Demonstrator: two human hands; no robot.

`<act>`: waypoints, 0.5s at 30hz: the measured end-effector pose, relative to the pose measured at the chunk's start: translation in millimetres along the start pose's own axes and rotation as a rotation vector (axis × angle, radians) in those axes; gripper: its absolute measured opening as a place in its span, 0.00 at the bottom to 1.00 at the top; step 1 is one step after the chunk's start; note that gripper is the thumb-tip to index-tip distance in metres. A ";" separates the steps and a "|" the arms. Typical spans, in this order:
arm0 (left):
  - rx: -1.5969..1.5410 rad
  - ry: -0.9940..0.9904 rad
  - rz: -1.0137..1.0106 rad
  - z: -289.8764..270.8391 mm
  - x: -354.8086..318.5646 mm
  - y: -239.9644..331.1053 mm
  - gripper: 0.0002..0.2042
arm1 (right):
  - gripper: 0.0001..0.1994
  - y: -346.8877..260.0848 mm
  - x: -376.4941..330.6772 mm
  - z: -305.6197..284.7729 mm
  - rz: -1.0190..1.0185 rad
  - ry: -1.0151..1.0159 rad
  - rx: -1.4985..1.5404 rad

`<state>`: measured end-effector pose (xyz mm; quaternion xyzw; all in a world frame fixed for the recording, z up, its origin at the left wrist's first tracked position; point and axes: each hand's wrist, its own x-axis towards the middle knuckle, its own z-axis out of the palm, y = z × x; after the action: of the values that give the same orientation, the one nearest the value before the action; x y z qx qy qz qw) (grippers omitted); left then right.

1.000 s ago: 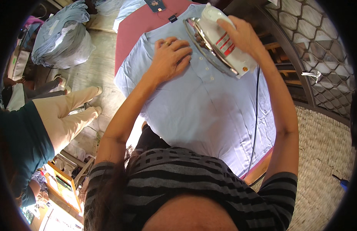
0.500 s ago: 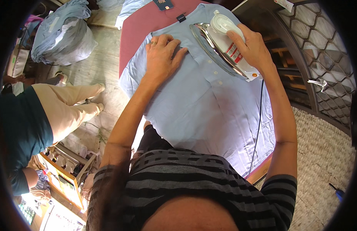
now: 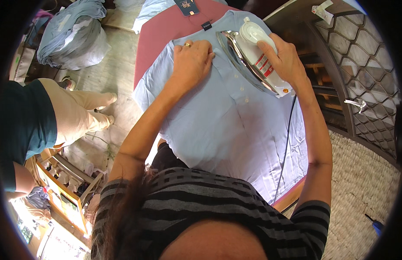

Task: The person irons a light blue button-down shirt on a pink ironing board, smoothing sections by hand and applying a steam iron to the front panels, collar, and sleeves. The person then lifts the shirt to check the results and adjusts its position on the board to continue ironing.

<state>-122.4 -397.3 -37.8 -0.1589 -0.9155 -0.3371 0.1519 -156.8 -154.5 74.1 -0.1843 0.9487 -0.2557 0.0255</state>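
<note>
While the right hand (image 3: 287,60) grasps a white iron (image 3: 255,54), the head view shows the left hand (image 3: 193,63) resting on a light blue shirt (image 3: 218,117), its fingers bent; whether they pinch the cloth, I cannot tell. Spread across a maroon worktop (image 3: 155,39), the shirt has the iron at its upper right, beside the buttons (image 3: 247,100). A black cord (image 3: 287,134) trails downward over the fabric.

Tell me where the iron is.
In the head view, the iron is above and right of centre, in the right hand, over the shirt.
</note>
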 end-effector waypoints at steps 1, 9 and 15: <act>-0.025 -0.021 -0.018 -1.5 1.8 2.7 0.04 | 0.22 0.4 0.3 -1.0 -0.015 0.003 0.002; -0.399 -0.023 -0.039 0.0 5.9 -18.8 0.06 | 0.20 7.5 8.6 -3.6 -0.041 -0.001 -0.019; -0.405 0.003 -0.175 -6.9 10.4 -18.2 0.08 | 0.17 16.0 -9.8 -25.6 -0.087 -0.100 0.098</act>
<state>-137.8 -413.1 -39.1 -0.1053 -0.8392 -0.5261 0.0885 -156.7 -125.9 87.9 -0.2364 0.9237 -0.2930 0.0708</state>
